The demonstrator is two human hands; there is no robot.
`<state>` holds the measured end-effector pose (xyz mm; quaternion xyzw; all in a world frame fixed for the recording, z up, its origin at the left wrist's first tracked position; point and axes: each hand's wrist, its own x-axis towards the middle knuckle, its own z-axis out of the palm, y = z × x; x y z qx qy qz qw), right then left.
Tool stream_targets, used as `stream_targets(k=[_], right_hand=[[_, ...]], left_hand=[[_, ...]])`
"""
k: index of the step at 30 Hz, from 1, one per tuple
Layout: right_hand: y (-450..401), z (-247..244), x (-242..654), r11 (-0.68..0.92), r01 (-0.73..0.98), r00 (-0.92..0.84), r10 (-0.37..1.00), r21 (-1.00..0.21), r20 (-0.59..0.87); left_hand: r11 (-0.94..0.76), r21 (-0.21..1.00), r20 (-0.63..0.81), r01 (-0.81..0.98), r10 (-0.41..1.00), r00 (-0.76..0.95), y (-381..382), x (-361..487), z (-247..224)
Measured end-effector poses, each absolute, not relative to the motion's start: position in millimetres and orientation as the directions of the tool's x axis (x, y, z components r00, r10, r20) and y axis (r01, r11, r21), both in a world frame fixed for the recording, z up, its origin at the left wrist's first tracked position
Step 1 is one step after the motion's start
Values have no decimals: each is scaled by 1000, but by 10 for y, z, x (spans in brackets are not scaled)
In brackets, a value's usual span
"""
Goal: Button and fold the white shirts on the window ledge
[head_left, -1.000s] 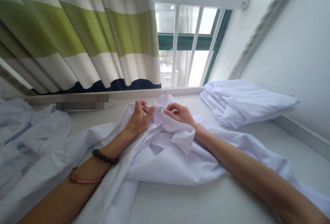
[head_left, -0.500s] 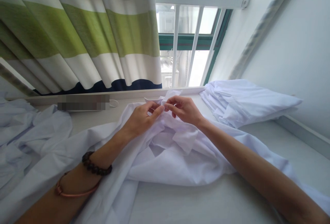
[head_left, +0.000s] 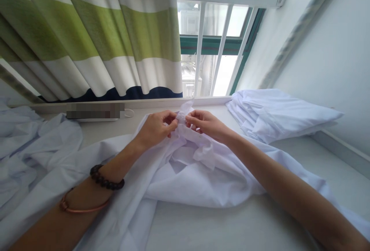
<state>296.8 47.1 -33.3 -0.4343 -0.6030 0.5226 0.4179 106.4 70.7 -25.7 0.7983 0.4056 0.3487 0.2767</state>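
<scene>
A white garment [head_left: 202, 185], thin and crumpled, spreads across the pale surface in front of me. My left hand [head_left: 162, 125] pinches a gathered edge of it between thumb and fingers. From the other side my right hand [head_left: 206, 123] grips the same gathered part, its fingertips close to those of the left. A small tuft of the cloth stands up between the two hands. Loose flaps of the fabric hang just below the fingers. Whether a button or fastening sits between the fingertips is too small to tell.
Folded white cloth [head_left: 277, 112] lies in a stack at the right by the wall. More crumpled white cloth [head_left: 26, 147] is heaped at the left. A blurred-out object [head_left: 95, 111] with a white loop lies near the back edge, below a striped curtain [head_left: 101, 31]. White bars [head_left: 221, 50] guard the window.
My hands have drawn slightly apart, and more of the gathered cloth shows upright between the fingertips. The view has shifted a little.
</scene>
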Motion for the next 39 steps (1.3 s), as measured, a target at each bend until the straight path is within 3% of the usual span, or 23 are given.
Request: stream_targets(k=[4, 6, 8, 11, 14, 17, 20, 25, 28, 30, 33, 36, 39], right_hand=[[374, -271, 2953, 184, 335, -392, 919, -924, 41], [355, -292, 2938, 281, 397, -446, 891, -874, 84], [378, -352, 2930, 339, 432, -453, 883, -836, 123], [480, -495, 2963, 281, 364, -448, 889, -888, 97], [591, -656, 3051, 48, 165, -463, 886, -985, -34], [640, -760, 3139, -158, -49, -475, 873, -986, -116], [640, -754, 3198, -244, -209, -518, 849, -947, -105], [622, -525, 3278, -269, -249, -602, 796, -930, -68], [590, -349, 3302, -186, -116, -605, 792, -976, -79], [557, -278, 3282, -86, 57, -575, 812, -995, -103], [500, -306, 3196, 24, 291, -530, 836, -956, -140], [457, -473, 3097, 27, 429, -559, 793, -903, -242], [463, -655, 3045, 92, 510, -570, 781, -855, -256]], left_hand=[[-325, 921, 225, 217, 895, 386, 780, 1037, -255], [-220, 970, 160, 100, 894, 418, 823, 1011, -274], [-159, 981, 83, 114, 868, 489, 865, 962, -299], [-228, 879, -36, 420, 845, 534, 907, 859, -308], [-374, 627, -172, 683, 789, 590, 906, 778, -262], [-457, 532, -307, 713, 680, 665, 876, 763, -212], [-486, 499, -354, 718, 642, 680, 846, 795, -197], [-484, 469, -211, 739, 751, 626, 835, 813, -157], [-483, 489, -104, 726, 794, 599, 840, 758, -107], [-449, 536, -167, 715, 774, 610, 839, 710, -73], [-310, 702, -270, 641, 718, 642, 830, 676, -41], [-174, 826, -288, 535, 687, 668, 819, 709, -77], [-133, 839, -375, 527, 561, 738, 815, 773, -210]])
